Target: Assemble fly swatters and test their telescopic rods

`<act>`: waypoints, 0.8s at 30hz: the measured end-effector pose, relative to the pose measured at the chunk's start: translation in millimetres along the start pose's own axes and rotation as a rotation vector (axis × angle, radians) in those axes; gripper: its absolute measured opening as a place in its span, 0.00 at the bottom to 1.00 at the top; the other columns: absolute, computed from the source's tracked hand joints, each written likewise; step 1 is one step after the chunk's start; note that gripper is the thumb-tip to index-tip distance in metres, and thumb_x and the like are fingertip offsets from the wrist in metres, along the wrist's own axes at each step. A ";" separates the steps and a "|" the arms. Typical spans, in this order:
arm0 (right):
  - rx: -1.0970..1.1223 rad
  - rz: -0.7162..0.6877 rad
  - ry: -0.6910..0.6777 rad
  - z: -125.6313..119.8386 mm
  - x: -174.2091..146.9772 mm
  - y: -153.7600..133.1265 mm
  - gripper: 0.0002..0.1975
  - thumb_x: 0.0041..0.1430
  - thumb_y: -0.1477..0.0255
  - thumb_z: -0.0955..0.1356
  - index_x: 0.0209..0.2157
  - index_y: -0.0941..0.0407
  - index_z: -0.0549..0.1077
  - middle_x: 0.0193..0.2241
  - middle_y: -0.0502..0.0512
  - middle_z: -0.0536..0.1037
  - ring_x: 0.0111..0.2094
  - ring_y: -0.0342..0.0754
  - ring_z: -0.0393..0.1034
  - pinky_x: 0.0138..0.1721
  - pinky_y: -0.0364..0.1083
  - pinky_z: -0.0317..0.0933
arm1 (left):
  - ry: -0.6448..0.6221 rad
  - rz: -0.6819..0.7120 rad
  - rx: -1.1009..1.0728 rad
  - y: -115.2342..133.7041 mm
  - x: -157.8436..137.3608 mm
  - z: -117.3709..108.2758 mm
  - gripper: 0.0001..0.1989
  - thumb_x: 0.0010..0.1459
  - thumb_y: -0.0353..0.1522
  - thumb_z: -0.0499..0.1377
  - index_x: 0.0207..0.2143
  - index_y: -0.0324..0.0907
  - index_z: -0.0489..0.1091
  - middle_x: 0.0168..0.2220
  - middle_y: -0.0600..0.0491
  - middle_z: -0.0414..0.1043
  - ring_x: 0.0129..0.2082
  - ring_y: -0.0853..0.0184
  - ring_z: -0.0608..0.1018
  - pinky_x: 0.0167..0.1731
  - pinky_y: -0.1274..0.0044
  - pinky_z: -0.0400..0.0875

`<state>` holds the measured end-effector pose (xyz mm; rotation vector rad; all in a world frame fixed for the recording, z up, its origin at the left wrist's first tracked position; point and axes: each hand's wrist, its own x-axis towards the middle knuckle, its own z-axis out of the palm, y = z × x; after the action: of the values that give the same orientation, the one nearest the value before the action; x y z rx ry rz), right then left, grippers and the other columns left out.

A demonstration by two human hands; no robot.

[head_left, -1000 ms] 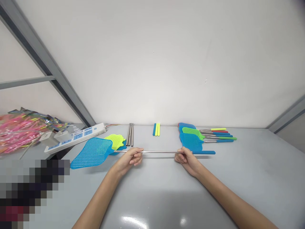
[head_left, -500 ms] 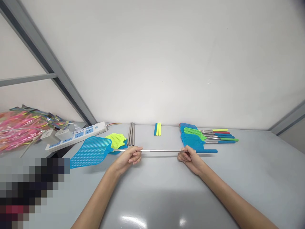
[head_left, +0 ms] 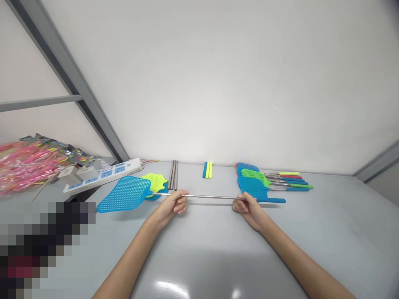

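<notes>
Stretched across in front of me is a fly swatter [head_left: 123, 195] with a blue mesh head at the left, a thin metal telescopic rod and a blue grip at the right. My left hand [head_left: 174, 205] is closed round the rod near the head. My right hand [head_left: 247, 208] pinches it just short of the grip. Behind the head lie lime and blue swatter heads [head_left: 155, 182], partly covered. Beyond the right hand rests a pile of swatters [head_left: 254, 187] with metal rods and coloured grips.
Several metal tubes [head_left: 173, 175] lie by the wall, with blue and yellow grip sleeves [head_left: 207, 170] to their right. A power strip [head_left: 107, 176] with plugs and pink plastic-wrapped packages [head_left: 34, 166] are at the left. A grey frame post [head_left: 73, 79] rises there.
The view has shifted slightly, so most things sit a little further right. The held swatter's head end has tilted slightly, and both hands keep their hold on the rod.
</notes>
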<state>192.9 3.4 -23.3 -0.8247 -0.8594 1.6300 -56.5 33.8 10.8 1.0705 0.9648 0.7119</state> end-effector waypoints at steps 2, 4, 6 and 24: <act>-0.005 -0.002 -0.007 -0.8 0.5 0.6 0.19 0.48 0.71 0.59 0.08 0.56 0.53 0.07 0.45 0.48 0.15 0.40 0.39 0.22 0.45 0.42 | -0.003 0.003 -0.007 -0.7 0.0 4.6 0.19 0.50 0.37 0.49 0.12 0.42 0.47 0.08 0.62 0.44 0.12 0.75 0.56 0.17 0.80 0.53; -0.009 -0.003 -0.017 -1.9 0.3 0.9 0.19 0.48 0.71 0.59 0.07 0.56 0.54 0.07 0.45 0.48 0.15 0.40 0.41 0.23 0.45 0.43 | -0.010 0.006 -0.012 -0.9 -0.8 9.2 0.19 0.51 0.37 0.49 0.12 0.42 0.47 0.08 0.61 0.46 0.12 0.75 0.56 0.17 0.80 0.53; -0.014 -0.003 -0.027 -2.4 -0.5 0.9 0.19 0.48 0.71 0.59 0.07 0.56 0.55 0.07 0.46 0.49 0.16 0.40 0.42 0.23 0.45 0.43 | -0.012 0.018 -0.018 -1.2 -1.8 13.1 0.18 0.51 0.38 0.49 0.13 0.41 0.48 0.09 0.61 0.47 0.12 0.75 0.56 0.17 0.80 0.54; 0.015 0.115 -0.168 23.6 -13.8 10.2 0.17 0.52 0.64 0.61 0.16 0.59 0.66 0.11 0.47 0.57 0.18 0.40 0.49 0.24 0.44 0.43 | -0.083 0.072 0.061 -14.6 -2.3 35.3 0.19 0.52 0.42 0.49 0.16 0.40 0.52 0.10 0.61 0.49 0.13 0.76 0.55 0.17 0.81 0.50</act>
<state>170.5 -14.8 -19.0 -0.7460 -0.9301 1.8249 -25.0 13.1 3.6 1.1842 0.8851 0.6945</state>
